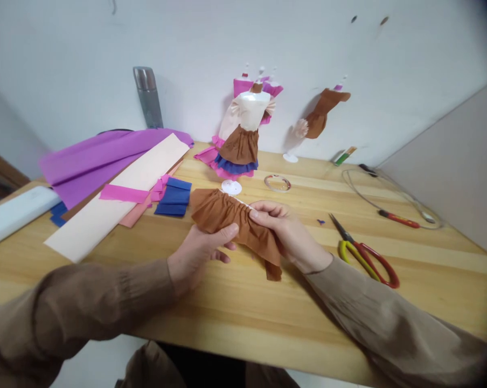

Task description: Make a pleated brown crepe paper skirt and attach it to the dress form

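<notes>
Centre of frame: both hands on a gathered strip of brown crepe paper [227,218], held just above the wooden table [243,302]. Left hand [199,250] under and in front of it, thumb pressed on top, fingers curled beneath, i.e. clamped on the paper's lower edge. Right hand [284,229] pinches the pleated top edge w/ thumb + forefinger together, other fingers tucked behind; a white strip (tape? can't tell) runs along that edge. Grip likely keeps the gathers from springing open; loose tail hangs down toward the table at lower centre.

Right of frame: scissors [367,253] w/ red + yellow handles, blades shut, lying near the right hand, prob. for reach. Tape roll [277,182] above centre, flat on table. Upper centre: small dress form [243,134] wearing brown, blue, pink layered paper skirt, stood at the wall. Left of frame: purple sheet [102,156], cream sheet [118,199], folded blue paper [173,196], stacked and overlapping. Metal flask [147,97] upper left against the wall.
</notes>
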`<state>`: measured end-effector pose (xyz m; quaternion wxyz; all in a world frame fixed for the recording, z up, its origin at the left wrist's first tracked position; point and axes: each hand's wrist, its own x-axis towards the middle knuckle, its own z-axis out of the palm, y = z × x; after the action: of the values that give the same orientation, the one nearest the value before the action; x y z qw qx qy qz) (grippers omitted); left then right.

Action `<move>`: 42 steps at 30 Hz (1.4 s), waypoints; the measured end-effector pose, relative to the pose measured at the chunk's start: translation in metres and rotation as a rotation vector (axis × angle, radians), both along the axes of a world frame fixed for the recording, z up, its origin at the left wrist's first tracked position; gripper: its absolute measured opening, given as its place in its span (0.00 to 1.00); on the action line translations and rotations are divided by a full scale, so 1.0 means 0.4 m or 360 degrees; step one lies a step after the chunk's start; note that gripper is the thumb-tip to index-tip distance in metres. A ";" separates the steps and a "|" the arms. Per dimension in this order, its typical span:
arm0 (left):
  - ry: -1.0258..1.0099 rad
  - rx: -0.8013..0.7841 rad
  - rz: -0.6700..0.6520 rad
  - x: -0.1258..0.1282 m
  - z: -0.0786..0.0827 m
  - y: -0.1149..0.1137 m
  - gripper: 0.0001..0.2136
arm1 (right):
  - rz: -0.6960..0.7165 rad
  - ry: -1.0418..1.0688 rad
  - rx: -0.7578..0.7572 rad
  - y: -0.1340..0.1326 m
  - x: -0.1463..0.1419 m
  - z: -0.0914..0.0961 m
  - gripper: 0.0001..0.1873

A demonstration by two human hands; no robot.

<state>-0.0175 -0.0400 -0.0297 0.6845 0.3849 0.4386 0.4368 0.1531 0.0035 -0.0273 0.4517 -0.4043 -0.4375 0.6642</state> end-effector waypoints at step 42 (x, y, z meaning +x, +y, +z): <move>0.1077 0.1658 -0.0029 -0.101 0.105 0.059 0.07 | -0.0090 -0.0333 0.0291 -0.046 0.039 -0.010 0.15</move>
<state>-0.0580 -0.0166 0.0122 0.2336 0.7892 0.3573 0.4415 0.1688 -0.0148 -0.0313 0.4572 -0.4407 -0.5292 0.5628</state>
